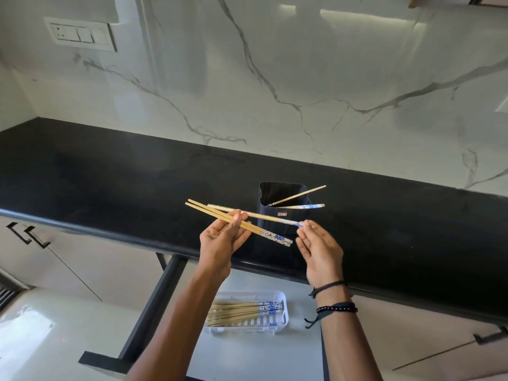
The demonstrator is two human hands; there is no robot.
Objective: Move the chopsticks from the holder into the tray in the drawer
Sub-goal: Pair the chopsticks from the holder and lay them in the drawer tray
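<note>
My left hand (pixel 222 240) pinches two wooden chopsticks (pixel 209 211) with blue-patterned ends, held slanted over the counter's front edge. A third chopstick (pixel 264 217) lies across them; my right hand (pixel 319 248) holds its blue end between fingertips. Behind them the dark holder (pixel 277 226) stands on the black counter (pixel 110 182) with two chopsticks (pixel 299 195) still leaning out of it to the right. Below, in the open drawer (pixel 247 353), a white slotted tray (pixel 284 306) holds several chopsticks (pixel 236 310) lying lengthwise, blue ends to the right.
A marble backsplash (pixel 275 78) rises behind the counter, with a switch plate (pixel 79 34) at upper left. Cabinet doors with black handles (pixel 27 235) sit left of the drawer; another handle (pixel 489 336) is at lower right.
</note>
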